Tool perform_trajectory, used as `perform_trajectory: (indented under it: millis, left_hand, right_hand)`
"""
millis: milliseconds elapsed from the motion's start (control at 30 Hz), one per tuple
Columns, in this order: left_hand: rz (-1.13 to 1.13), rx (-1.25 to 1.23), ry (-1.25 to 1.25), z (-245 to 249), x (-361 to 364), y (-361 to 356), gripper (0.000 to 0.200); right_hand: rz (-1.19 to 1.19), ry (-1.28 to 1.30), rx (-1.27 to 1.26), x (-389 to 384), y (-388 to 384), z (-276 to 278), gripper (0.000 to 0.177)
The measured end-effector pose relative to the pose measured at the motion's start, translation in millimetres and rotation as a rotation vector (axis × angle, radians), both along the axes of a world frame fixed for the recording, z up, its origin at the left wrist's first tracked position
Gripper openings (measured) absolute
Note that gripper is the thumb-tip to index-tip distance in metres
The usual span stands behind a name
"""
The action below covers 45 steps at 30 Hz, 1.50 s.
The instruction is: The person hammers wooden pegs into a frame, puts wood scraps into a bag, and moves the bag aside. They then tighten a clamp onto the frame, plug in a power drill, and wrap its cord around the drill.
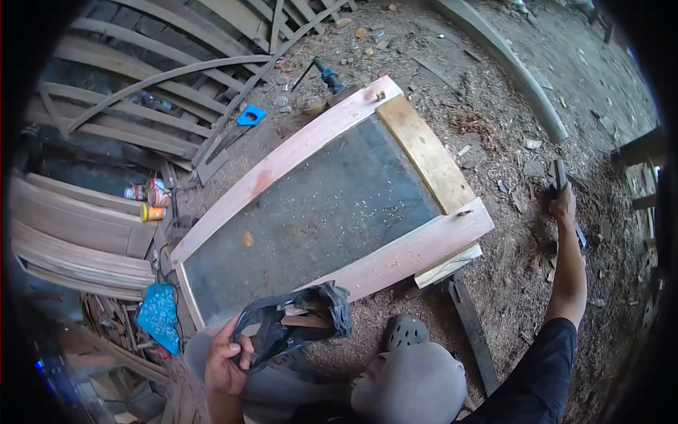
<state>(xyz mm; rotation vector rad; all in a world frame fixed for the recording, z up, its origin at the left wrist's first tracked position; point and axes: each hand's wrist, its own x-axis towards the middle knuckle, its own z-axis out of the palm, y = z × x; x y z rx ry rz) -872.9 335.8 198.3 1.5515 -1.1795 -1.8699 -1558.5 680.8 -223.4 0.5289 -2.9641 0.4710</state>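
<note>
Left hand (pixel 226 362) grips the black plastic bag (pixel 300 319), judged limp and light, by its open rim beside the wooden frame (pixel 417 251) near edge, while right hand (pixel 563 205) clasps a stiff dark tool (pixel 559 174) over the dirt floor (pixel 515 272).

The person wears a black top with a short sleeve (pixel 547 357) on the right arm, which leaves the forearm uncovered. Plain grey trousers (pixel 417 387) cover the knees. One foot is in a dark grey clog (pixel 405 331) with round vent holes. The left hand (pixel 224 364) and right hand (pixel 563 206) are bare.
</note>
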Motion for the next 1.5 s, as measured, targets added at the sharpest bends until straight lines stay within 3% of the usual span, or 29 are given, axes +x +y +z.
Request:
perform_trajectory:
  millis: [67,100,167,200,267,300,400,433,533,600,633,700,767,867,900,933,1033,1100,1233,1367,1500]
  left_hand:
    - [0.019,0.019,0.021,2.2,-0.9,-1.5,0.076]
    - [0.023,0.008,0.014,3.2,1.6,-1.6,0.075]
    - [0.015,0.007,0.043,2.9,13.5,-3.1,0.076]
    - [0.030,-0.004,0.088,1.8,18.8,-3.5,0.076]
    - [0.025,0.089,0.137,2.7,18.3,-5.2,0.076]
    - [0.072,0.074,0.189,3.5,18.1,-5.3,0.076]
    - [0.073,0.095,0.223,-1.5,34.8,-16.2,0.069]
    - [0.009,0.144,0.286,-0.3,44.3,-26.0,0.058]
    - [-0.137,0.293,0.427,-8.2,66.3,-55.8,0.035]
    - [-0.199,0.347,0.514,-12.5,59.1,-59.5,0.025]
    - [-0.157,0.331,0.519,-13.0,42.5,-50.0,0.018]
    - [-0.148,0.323,0.522,-16.2,41.2,-60.7,0.009]
    - [-0.178,0.286,0.523,-23.9,52.5,-76.9,0.015]
    - [-0.214,0.276,0.566,-23.6,57.7,-78.0,0.011]
    - [-0.211,0.267,0.562,-24.4,61.6,-78.7,0.011]
    - [-0.204,0.257,0.554,-21.9,58.1,-75.4,0.011]
    - [-0.177,0.233,0.561,-8.8,65.9,-61.2,0.009]
    - [-0.184,0.238,0.563,-4.7,70.4,-51.1,0.015]
    - [-0.106,0.189,0.504,-3.0,82.5,-45.3,0.022]
    - [-0.131,0.195,0.487,-7.1,88.2,-48.1,0.022]
    - [-0.158,0.227,0.531,-6.7,88.7,-52.5,0.019]
  right_hand:
    - [-0.045,-0.036,-0.015,10.6,-2.2,12.6,0.044]
    - [0.044,0.020,-0.063,16.8,-1.0,13.5,0.040]
    - [0.190,0.108,-0.043,26.4,6.8,22.8,0.025]
    - [0.185,0.121,0.091,33.6,9.8,30.5,0.021]
    - [0.229,0.109,0.138,74.5,8.8,79.7,0.027]
    - [0.323,0.210,0.041,101.8,6.8,108.4,0.026]
    - [0.323,0.043,0.200,164.8,25.7,162.9,0.014]
    - [0.229,-0.048,0.245,190.6,40.3,168.9,0.015]
    - [0.218,-0.177,0.063,277.9,59.6,213.4,0.017]
    - [-0.001,-0.380,0.026,330.0,55.0,253.5,0.023]
    - [-0.206,-0.644,0.026,346.9,54.5,265.5,0.029]
    - [-0.303,-0.733,-0.123,373.9,60.1,262.5,0.034]
    - [-0.400,-0.848,-0.191,388.1,50.3,266.6,0.038]
    - [-0.229,-0.893,-0.227,401.6,43.2,234.1,0.030]
    - [-0.133,-0.810,-0.216,403.1,40.0,218.0,0.025]
    - [-0.085,-0.798,-0.186,401.0,23.1,236.8,0.026]
    - [-0.066,-0.737,-0.097,416.1,10.3,223.9,0.027]
    - [-0.095,-0.498,-0.192,432.2,12.8,208.8,0.030]
    - [-0.271,-0.510,-0.240,434.5,26.6,191.7,0.029]
    - [-0.137,-0.374,-0.133,405.7,44.4,159.1,0.024]
    - [-0.047,-0.420,0.004,363.8,56.6,126.2,0.021]
